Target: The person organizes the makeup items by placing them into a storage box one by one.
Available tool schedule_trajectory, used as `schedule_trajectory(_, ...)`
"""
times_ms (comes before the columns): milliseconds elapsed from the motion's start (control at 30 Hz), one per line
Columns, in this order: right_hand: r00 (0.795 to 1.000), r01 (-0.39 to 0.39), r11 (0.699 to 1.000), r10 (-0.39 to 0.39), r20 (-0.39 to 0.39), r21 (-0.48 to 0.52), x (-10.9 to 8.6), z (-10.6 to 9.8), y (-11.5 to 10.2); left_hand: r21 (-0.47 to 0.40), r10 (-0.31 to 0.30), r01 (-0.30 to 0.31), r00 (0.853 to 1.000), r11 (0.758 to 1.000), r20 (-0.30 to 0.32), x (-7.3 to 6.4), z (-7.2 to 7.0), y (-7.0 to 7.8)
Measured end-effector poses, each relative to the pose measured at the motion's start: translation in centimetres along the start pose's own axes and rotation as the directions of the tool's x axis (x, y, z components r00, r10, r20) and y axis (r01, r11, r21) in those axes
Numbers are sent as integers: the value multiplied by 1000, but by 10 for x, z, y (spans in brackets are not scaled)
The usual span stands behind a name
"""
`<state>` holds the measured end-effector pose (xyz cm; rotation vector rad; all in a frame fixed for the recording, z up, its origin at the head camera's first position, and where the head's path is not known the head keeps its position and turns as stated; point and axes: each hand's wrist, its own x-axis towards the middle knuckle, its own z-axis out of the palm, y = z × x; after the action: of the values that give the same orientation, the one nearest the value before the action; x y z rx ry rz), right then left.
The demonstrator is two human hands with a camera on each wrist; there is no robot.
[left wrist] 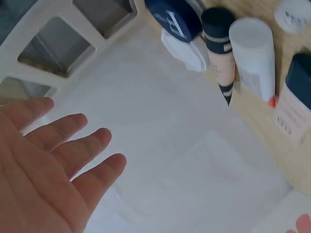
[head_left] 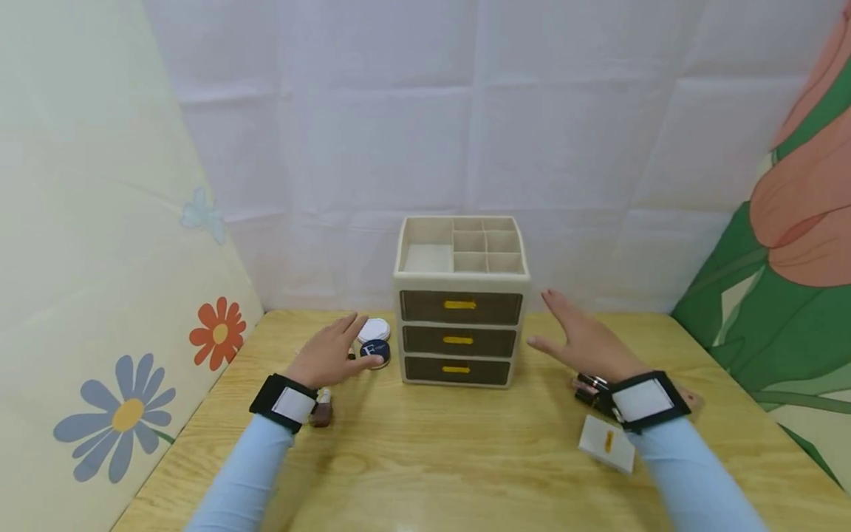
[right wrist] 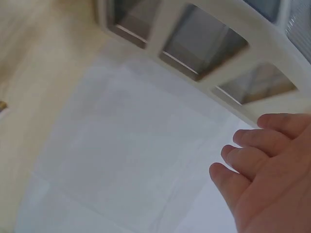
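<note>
A cream desktop organizer (head_left: pixel 462 295) stands against the back cloth, with three dark drawers with yellow handles below a divided open top. My left hand (head_left: pixel 334 349) is held out to its left, fingers extended and holding nothing. Beneath and beside that hand are a dark blue round compact (head_left: pixel 375 354), a white round item (head_left: pixel 374 329) and a small dark bottle (head_left: pixel 322 411). To the organizer's right my right hand (head_left: pixel 588 340) reaches out empty, thumb apart from the fingers. In the right wrist view its fingertips (right wrist: pixel 221 171) show close to the organizer's side (right wrist: pixel 204 53).
The left wrist view shows a black-and-peach tube (left wrist: pixel 221 48), a white bottle (left wrist: pixel 253 56) and a pink dark-capped bottle (left wrist: pixel 295 99). Near my right wrist lie several dark tubes (head_left: pixel 588 389) and a white box (head_left: pixel 606 443). Cloths hang behind and on both sides of the wooden table (head_left: pixel 459 458).
</note>
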<state>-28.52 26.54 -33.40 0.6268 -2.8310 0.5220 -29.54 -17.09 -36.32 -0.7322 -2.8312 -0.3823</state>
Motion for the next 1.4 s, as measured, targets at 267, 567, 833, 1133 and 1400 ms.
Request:
schedule_trajectory(267, 994, 31, 974, -6, -110, 226, 23, -37, -16, -70, -114, 115, 993, 991, 20, -14, -27, -23)
schedule_trajectory(567, 981, 112, 847, -10, -195, 519, 61, -44, -15, -109, -215, 215, 977, 971, 11, -31, -31, -58)
schedule_trajectory(833, 978, 159, 731, -23, -208, 664, 82, -26, -10, -100, -273, 272, 962, 957, 2, -49, -23, -80)
schedule_trajectory(1133, 958, 238, 698, -55, -281, 675, 85, -8, -10, -155, -348, 354, 935, 922, 65, -61, -14, -99)
schedule_trajectory(1400, 929, 256, 728, -3, -371, 636, 87, -1, -19, -150, -377, 386, 922, 910, 85, -63, -5, -109)
